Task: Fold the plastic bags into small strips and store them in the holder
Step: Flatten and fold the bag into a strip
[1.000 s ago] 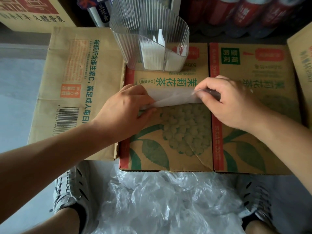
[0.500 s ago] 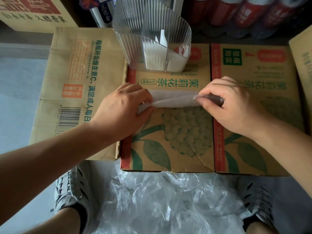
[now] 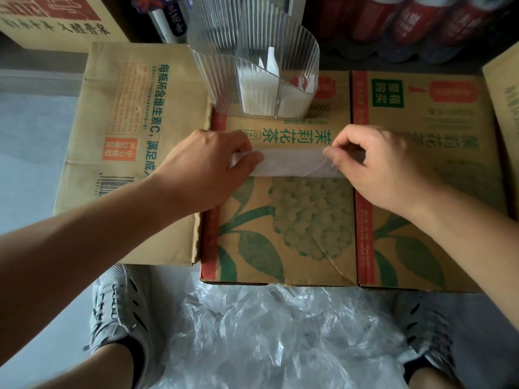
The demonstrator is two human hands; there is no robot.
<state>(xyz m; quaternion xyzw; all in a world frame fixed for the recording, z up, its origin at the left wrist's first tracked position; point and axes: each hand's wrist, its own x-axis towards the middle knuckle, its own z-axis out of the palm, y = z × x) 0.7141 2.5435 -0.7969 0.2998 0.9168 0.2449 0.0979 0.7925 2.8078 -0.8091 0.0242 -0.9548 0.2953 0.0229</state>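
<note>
Because thin film tends to spring open when released, the person keeps the strip [image 3: 292, 162] stretched flat on the carton [image 3: 280, 234] that the holder [image 3: 252, 66] stands on, just on the near side of the holder. The left hand [image 3: 196, 175] closes its grip on the strip's left end with the thumb laid over it. The right hand [image 3: 384, 169] pinches the other end between thumb and curled fingers, probably to keep the band taut while a crease is set. The holder is clear and ribbed, upright and open at the top. White folded strips [image 3: 252, 91] stand inside it on both sides of an inner divider, and it looks to have room for more. Well apart from the holder, past the carton's near edge, a heap of loose bags [image 3: 280, 332] lies crumpled on the floor, apparently not yet folded.
</note>
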